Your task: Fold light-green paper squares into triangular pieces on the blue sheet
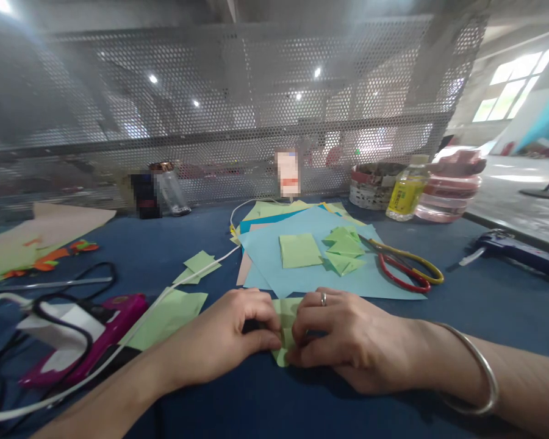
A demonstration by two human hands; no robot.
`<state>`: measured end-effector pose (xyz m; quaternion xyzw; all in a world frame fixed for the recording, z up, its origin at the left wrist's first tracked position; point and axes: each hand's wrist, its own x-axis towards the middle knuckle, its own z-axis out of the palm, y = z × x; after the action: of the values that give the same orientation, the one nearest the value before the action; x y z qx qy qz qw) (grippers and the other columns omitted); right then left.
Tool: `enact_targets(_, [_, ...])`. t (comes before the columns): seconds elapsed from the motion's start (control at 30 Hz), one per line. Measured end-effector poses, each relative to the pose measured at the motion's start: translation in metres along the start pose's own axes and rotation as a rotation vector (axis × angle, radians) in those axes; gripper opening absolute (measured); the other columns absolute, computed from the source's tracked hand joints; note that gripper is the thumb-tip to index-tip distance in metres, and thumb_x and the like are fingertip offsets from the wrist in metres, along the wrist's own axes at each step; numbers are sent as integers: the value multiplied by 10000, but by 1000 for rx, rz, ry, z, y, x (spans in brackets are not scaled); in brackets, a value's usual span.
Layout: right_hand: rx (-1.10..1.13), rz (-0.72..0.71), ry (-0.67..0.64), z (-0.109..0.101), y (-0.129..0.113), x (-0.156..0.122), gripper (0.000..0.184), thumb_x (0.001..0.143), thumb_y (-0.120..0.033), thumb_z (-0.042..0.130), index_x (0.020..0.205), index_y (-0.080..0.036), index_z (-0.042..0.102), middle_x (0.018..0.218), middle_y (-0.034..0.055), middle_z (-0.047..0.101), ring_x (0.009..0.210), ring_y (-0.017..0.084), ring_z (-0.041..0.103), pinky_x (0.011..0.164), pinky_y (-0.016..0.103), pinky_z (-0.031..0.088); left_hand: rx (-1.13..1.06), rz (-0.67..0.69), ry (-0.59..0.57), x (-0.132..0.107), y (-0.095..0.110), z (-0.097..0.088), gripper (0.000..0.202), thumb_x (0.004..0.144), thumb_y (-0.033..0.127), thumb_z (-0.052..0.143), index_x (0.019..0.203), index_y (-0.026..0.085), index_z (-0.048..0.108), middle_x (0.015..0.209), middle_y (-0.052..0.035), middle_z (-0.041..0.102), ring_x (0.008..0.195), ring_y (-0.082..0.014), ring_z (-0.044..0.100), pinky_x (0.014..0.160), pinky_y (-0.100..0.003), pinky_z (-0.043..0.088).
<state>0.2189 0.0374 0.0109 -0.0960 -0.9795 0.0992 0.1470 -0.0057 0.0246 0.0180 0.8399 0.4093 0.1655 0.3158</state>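
Between my two hands lies a small piece of green paper (284, 341) with crease lines, close to the front of the blue table. My left hand (242, 332) pinches its left edge with thumb and fingers. From the other side, the curled fingers of my right hand (343, 341) press on its right edge; parts of the paper are hidden under them. Just beyond lie light blue sheets (260, 259), bearing a green paper square (299, 250) and several folded green triangles (344, 250). Scissors (405, 265) with red and yellow handles rest at their right side.
A magenta power strip (128, 305) with cables sits left, near green sheets (171, 314). A glue gun (521, 253) lies far right. Bottles (407, 189), a basket (370, 186) and a clear jar (171, 192) stand along the perforated metal screen (256, 91).
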Motion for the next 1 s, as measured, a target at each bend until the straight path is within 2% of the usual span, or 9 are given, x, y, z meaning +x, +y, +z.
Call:
enact_targets(0.27, [14, 15, 15, 1, -2, 0, 367, 778, 12, 462, 998, -176, 687, 959, 55, 672, 947, 181, 564, 873, 307, 433, 28, -55, 101, 2, -3, 11, 115, 821, 167, 625, 711, 198, 631, 731, 46, 602, 730, -134, 569, 679, -231, 415])
enact_targets(0.67, [9, -18, 69, 7, 2, 0, 346, 760, 11, 488, 987, -160, 684, 957, 60, 670, 902, 168, 566, 830, 302, 438, 54, -93, 105, 1, -3, 12, 90, 782, 148, 660, 717, 202, 631, 750, 53, 611, 756, -139, 571, 715, -253, 386])
enact_targets(0.8, [29, 18, 85, 7, 1, 0, 354, 755, 11, 485, 985, -162, 691, 950, 59, 659, 894, 159, 568, 827, 299, 438, 96, -98, 134, 1, -5, 13, 107, 759, 135, 687, 771, 212, 613, 780, 59, 602, 786, -150, 556, 725, -272, 383])
enact_targets(0.9, [32, 26, 90, 6, -1, 0, 379, 746, 16, 479, 995, -165, 700, 930, 64, 655, 890, 165, 567, 816, 299, 443, 146, -66, 203, 0, -7, 14, 223, 726, 120, 728, 861, 222, 582, 897, 48, 593, 870, -171, 538, 759, -292, 384])
enact_targets(1.0, [28, 34, 86, 5, -2, 0, 398, 752, 14, 473, 1018, -172, 704, 929, 66, 656, 885, 169, 566, 810, 302, 448, 221, 24, 237, -3, -3, 14, 223, 751, 87, 715, 853, 223, 570, 978, 38, 575, 943, -178, 520, 827, -310, 367])
